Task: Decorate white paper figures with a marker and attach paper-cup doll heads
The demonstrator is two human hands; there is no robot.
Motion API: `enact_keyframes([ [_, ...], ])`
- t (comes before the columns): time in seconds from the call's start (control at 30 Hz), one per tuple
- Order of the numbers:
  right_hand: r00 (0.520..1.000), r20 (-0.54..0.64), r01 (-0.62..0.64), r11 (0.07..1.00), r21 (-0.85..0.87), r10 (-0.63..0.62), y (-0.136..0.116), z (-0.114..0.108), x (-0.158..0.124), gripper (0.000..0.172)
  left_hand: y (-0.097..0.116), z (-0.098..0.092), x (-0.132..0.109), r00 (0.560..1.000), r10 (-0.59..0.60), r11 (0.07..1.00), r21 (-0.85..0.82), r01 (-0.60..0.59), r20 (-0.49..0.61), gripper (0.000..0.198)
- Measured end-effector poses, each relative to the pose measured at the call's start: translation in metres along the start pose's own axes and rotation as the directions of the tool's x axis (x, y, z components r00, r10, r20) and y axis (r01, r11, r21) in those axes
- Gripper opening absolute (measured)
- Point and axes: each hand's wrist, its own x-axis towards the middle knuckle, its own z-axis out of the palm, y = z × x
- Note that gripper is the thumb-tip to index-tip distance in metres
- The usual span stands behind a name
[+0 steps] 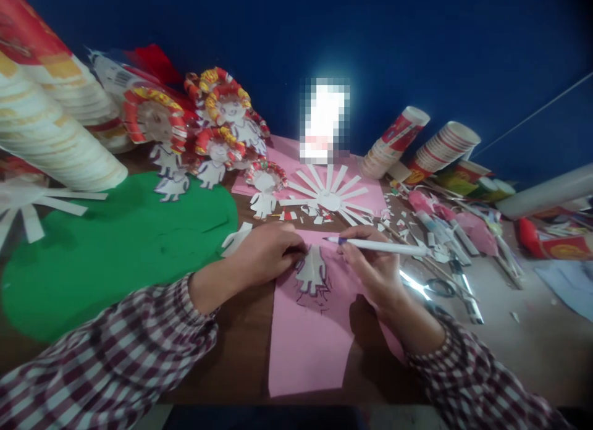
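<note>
My left hand (pixel 263 252) presses a white paper figure cutout (pixel 311 270) down onto a pink sheet of paper (pixel 306 337), fingers curled on the cutout's top. Pen outlines show on the pink sheet around the figure. My right hand (pixel 370 263) is closed around a white pen (pixel 377 246) with a dark tip pointing left, just above and right of the cutout. Both sleeves are checked.
A large green paper (pixel 115 244) lies to the left. Stacks of paper cups (pixel 50 127) lie at far left and at back right (pixel 445 147). Finished paper-cup dolls (pixel 217 139) and a cup cut into a white sunburst (pixel 330 198) sit behind. Scissors (pixel 433 286), markers and scraps litter the right.
</note>
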Motion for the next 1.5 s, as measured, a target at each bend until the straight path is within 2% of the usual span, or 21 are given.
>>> enact_keyframes([
  [0.07, 1.000, 0.000, -0.026, 0.999, 0.040, 0.026, -0.002, 0.001, -0.004, 0.009, 0.000, 0.000, 0.000, 1.000, 0.012, 1.000, -0.003, -0.012, -0.003, 0.012],
  [0.17, 0.991, 0.102, -0.095, 0.992, 0.085, 0.086, -0.005, 0.008, -0.008, 0.010, -0.001, 0.001, -0.001, 1.000, 0.021, 1.000, 0.018, -0.021, -0.006, 0.018],
  [0.33, 0.965, 0.227, -0.122, 0.992, -0.041, 0.128, -0.002, 0.018, -0.011, 0.011, -0.002, 0.003, -0.001, 1.000, 0.015, 1.000, 0.028, -0.015, 0.009, 0.018],
  [0.5, 0.961, 0.227, -0.120, 0.979, -0.165, 0.156, 0.002, 0.021, -0.013, 0.014, -0.003, 0.005, -0.001, 1.000, 0.012, 0.999, 0.039, -0.012, -0.001, 0.014],
  [1.0, 0.951, 0.287, -0.072, 0.987, -0.146, 0.112, 0.003, 0.022, -0.014, 0.014, -0.005, 0.006, -0.001, 0.999, 0.051, 0.998, 0.039, -0.051, -0.014, 0.013],
  [1.5, 0.957, 0.267, -0.065, 0.979, -0.194, 0.116, 0.003, 0.023, -0.013, 0.013, -0.006, 0.007, -0.001, 0.998, 0.065, 0.998, 0.009, -0.064, -0.023, 0.014],
])
